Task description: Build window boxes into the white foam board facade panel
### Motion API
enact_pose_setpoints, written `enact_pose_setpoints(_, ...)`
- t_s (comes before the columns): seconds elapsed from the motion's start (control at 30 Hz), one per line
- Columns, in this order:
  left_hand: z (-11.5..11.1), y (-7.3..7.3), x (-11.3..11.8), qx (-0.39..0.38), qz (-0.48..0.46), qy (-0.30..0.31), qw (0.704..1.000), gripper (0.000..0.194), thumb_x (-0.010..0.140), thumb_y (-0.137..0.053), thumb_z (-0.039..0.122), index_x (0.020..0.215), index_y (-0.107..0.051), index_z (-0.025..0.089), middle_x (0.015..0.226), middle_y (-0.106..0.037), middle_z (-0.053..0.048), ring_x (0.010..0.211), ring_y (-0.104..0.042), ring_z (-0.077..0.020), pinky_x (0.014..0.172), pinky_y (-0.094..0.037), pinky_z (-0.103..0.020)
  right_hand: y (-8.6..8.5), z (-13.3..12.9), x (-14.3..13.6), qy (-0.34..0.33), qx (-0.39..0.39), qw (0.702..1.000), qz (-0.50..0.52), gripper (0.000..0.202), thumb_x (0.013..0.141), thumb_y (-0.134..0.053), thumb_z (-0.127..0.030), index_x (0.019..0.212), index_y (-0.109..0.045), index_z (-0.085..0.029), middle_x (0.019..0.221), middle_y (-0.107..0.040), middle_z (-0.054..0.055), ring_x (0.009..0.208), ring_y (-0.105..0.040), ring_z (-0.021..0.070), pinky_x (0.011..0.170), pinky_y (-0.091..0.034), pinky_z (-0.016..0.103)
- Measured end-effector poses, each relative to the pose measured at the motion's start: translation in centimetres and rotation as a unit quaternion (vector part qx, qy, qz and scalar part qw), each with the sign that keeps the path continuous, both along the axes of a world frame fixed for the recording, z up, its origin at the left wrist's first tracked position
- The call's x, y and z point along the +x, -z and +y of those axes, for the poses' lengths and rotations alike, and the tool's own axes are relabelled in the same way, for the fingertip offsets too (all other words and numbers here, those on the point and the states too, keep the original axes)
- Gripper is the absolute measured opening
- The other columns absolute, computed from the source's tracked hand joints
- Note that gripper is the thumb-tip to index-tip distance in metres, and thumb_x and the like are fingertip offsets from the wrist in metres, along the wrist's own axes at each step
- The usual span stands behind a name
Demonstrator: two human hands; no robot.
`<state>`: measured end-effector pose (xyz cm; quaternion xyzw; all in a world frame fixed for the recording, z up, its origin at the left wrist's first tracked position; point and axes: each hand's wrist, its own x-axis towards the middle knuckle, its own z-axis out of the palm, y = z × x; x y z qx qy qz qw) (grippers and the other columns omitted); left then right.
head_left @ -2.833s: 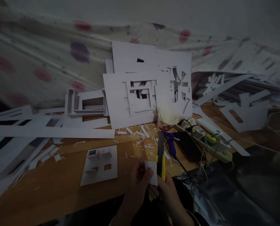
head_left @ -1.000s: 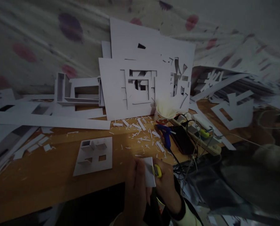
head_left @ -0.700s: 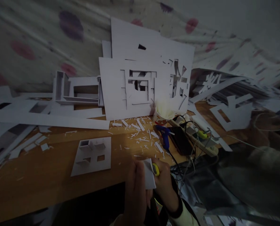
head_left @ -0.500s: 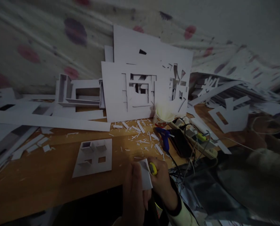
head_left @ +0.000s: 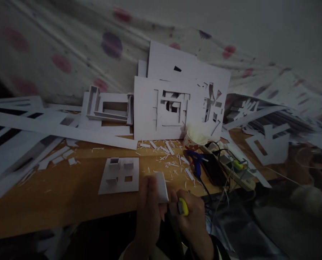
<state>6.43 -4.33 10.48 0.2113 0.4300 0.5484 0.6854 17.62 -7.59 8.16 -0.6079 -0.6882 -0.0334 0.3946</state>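
My left hand [head_left: 148, 207] is closed around a small white foam-board piece [head_left: 161, 187], held at the table's front edge. In my right hand [head_left: 193, 213] is a yellow utility knife [head_left: 182, 207], its front end pointing left toward the lower edge of the piece. Whether the blade touches the board cannot be made out. A white base panel [head_left: 119, 186] with little upright walls and a square cut-out lies flat on the table, left of my left hand. Narrow white scraps [head_left: 169, 148] are scattered just beyond my hands.
Behind stand large cut-out white boards [head_left: 147, 108]. To the right are a blue glue gun [head_left: 196, 160], a paper cup [head_left: 194, 139], a dark phone-like slab [head_left: 215, 169] and a power strip [head_left: 244, 180] with tangled cords. Another person's hand [head_left: 303, 162] is at far right.
The view has shifted, so the table items appear further right. My right hand with the knife has moved down and away from the white piece, which has turned in my left hand.
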Motion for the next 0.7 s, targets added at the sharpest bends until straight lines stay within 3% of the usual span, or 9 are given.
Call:
enact_pose_setpoints(0.17,-0.8,0.2,-0.3,-0.014,-0.021,0.034,0.999,0.048,0.070,-0.072,0.070,0.071,-0.055,0.025,0.060,-0.053,-0.001,0.054,-0.052,-0.0173,0.039,-0.036,-0.025,0.0,-0.2,-1.1,-0.017,0.005,1.000,-0.014,0.034,0.093,-0.046,-0.020,0.060,-0.040,-0.024,0.046,-0.044,-0.006,0.038,-0.043,0.0085,0.042,-0.027,0.022)
enact_pose_setpoints(0.43,-1.0,0.5,-0.3,-0.011,-0.012,0.045,0.999,0.057,0.066,-0.070,0.077,0.074,-0.054,0.023,0.056,-0.046,0.007,0.038,-0.035,-0.0068,0.032,-0.023,-0.020,-0.3,-0.6,-0.9,-0.008,0.005,1.000,-0.008,0.036,0.094,-0.046,-0.021,0.059,-0.040,-0.023,0.045,-0.045,-0.006,0.038,-0.043,0.0086,0.043,-0.029,0.022)
enact_pose_setpoints(0.7,-1.3,0.4,-0.2,-0.018,-0.021,0.048,0.998,0.047,0.070,-0.075,0.066,0.072,-0.058,0.022,0.052,-0.044,0.006,0.041,-0.039,-0.0091,0.036,-0.027,-0.022,0.2,-0.8,-0.9,-0.015,-0.010,1.000,0.011,0.036,0.093,-0.046,-0.021,0.058,-0.037,-0.024,0.046,-0.043,-0.006,0.038,-0.042,0.0084,0.043,-0.028,0.022)
